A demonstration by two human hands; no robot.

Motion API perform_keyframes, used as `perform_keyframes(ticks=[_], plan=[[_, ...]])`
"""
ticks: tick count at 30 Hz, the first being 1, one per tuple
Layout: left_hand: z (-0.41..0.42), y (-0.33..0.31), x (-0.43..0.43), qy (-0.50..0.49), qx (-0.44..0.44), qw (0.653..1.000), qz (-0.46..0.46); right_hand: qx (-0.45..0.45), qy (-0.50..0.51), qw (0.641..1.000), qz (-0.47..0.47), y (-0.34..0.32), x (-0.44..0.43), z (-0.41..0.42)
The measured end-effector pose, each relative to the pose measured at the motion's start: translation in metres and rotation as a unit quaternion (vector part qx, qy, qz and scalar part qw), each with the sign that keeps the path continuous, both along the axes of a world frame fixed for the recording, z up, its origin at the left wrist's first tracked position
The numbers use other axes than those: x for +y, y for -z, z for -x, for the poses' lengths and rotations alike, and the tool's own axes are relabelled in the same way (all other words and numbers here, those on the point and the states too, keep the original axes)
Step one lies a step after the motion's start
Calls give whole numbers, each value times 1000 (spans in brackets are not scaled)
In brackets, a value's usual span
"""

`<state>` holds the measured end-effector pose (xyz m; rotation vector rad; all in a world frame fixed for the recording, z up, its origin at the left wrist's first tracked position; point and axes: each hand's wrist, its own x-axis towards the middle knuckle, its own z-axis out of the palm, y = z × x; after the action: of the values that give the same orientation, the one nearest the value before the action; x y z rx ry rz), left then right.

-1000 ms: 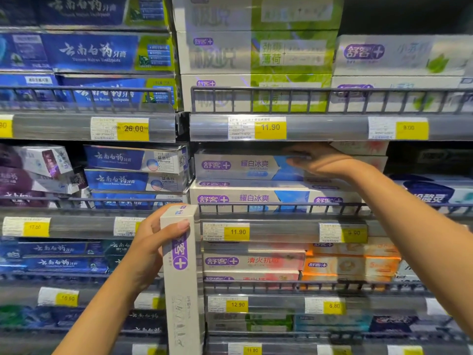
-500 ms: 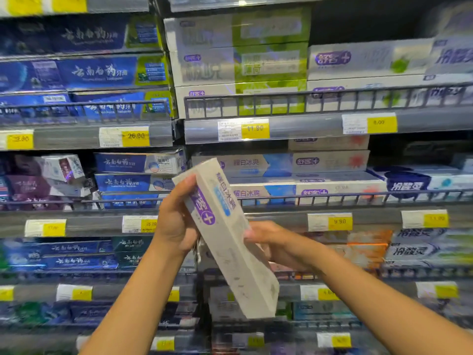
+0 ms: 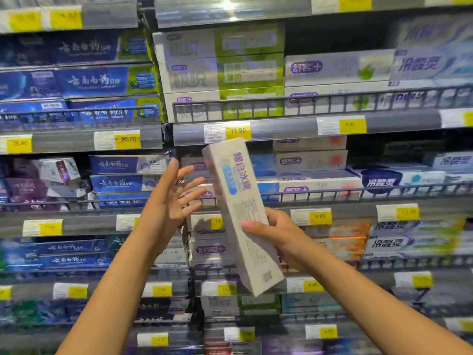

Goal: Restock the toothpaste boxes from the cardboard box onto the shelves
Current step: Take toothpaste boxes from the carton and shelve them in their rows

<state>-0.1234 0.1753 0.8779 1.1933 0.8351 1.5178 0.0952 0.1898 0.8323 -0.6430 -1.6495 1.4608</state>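
Observation:
My right hand (image 3: 277,233) grips a long white toothpaste box (image 3: 239,201) with purple and blue print around its lower half. The box stands nearly upright, its top tilted left, in front of the middle shelf. My left hand (image 3: 174,198) is just left of the box with fingers spread, apart from it and holding nothing. Behind the box, matching white boxes with blue print (image 3: 263,165) lie stacked on the shelf under the 11.90 price tag (image 3: 238,130). The cardboard box is out of view.
Shelves with wire front rails (image 3: 307,193) fill the view. Dark blue boxes (image 3: 89,82) fill the left bays, white and green ones (image 3: 220,73) sit above, blue and white ones (image 3: 399,179) at right. A dark gap (image 3: 368,149) shows on the middle shelf at right.
The box passed from my left hand to my right. My left hand let go and opened; my right hand came off the shelf stack and took the box. The view tilted upward.

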Motion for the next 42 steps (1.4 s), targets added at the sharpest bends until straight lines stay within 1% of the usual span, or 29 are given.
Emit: perform_keyframes(ticks=[1,3,5,6,8,11,14,16,17,18,19,20,22,23,24,25,26,29,30,31,32,33,34,36,37,38,39,40,42], plan=[[2,2,-2,17,-5,1000,-7,23,-30,999,18,0,0,-4],[-2,6,-7,75,3,997,-5,101,-89,987,93,1,3,-8],[-14,7,-9,126,45,991,2,163,-118,968,151,4,5,-7],[-21,7,-10,146,74,986,-6,173,-131,963,160,6,5,-4],[-35,7,-14,167,123,978,-38,159,-153,962,161,8,2,5],[-45,7,-17,118,136,983,-38,118,-159,970,143,10,-3,13],[-44,6,-18,54,139,987,-55,78,-138,985,69,-2,-1,8],[-41,2,-20,-14,209,974,-87,109,-85,989,55,-16,2,-3],[-38,1,-21,-54,266,956,-108,129,-55,989,57,-25,3,-9],[-37,0,-21,-95,333,928,-136,133,-25,990,48,-35,4,-15],[-35,-1,-22,-136,402,890,-168,118,5,993,32,-46,3,-19],[-35,0,-22,-175,467,842,-204,88,27,996,11,-58,2,-23],[-34,0,-21,-239,570,736,-276,-13,64,997,-44,-78,-2,-22],[-32,0,-19,-260,606,687,-306,-62,84,992,-73,-84,-3,-20],[-31,0,-18,-273,628,649,-331,-98,107,984,-99,-87,-3,-17],[-30,0,-17,-279,640,625,-347,-116,130,978,-118,-88,-2,-14],[-30,-1,-16,-281,646,615,-353,-118,148,973,-130,-87,-2,-13],[-24,-1,-15,-307,668,604,-308,-71,165,975,-132,-76,2,-14],[-18,-1,-16,-324,673,605,-277,-49,158,979,-120,-71,5,-16],[-12,-1,-17,-335,668,617,-246,-27,149,983,-107,-65,7,-18],[-6,-1,-19,-337,650,647,-213,-9,146,985,-91,-61,9,-20],[1,-2,-20,-326,616,695,-178,7,146,986,-75,-56,11,-22],[7,-3,-22,-306,567,752,-140,18,147,987,-62,-53,13,-24],[20,-5,-24,-244,459,852,-57,29,138,989,-44,-49,18,-30],[27,-7,-24,-195,401,895,-26,27,129,990,-40,-48,21,-32],[32,-9,-23,-135,349,927,-8,23,121,992,-39,-48,23,-35],[38,-11,-23,-77,317,945,3,18,115,992,-41,-49,25,-37],[41,-14,-22,-31,313,949,11,14,111,993,-46,-50,27,-38],[43,-19,-19,30,335,941,13,21,101,993,-57,-52,30,-38]])
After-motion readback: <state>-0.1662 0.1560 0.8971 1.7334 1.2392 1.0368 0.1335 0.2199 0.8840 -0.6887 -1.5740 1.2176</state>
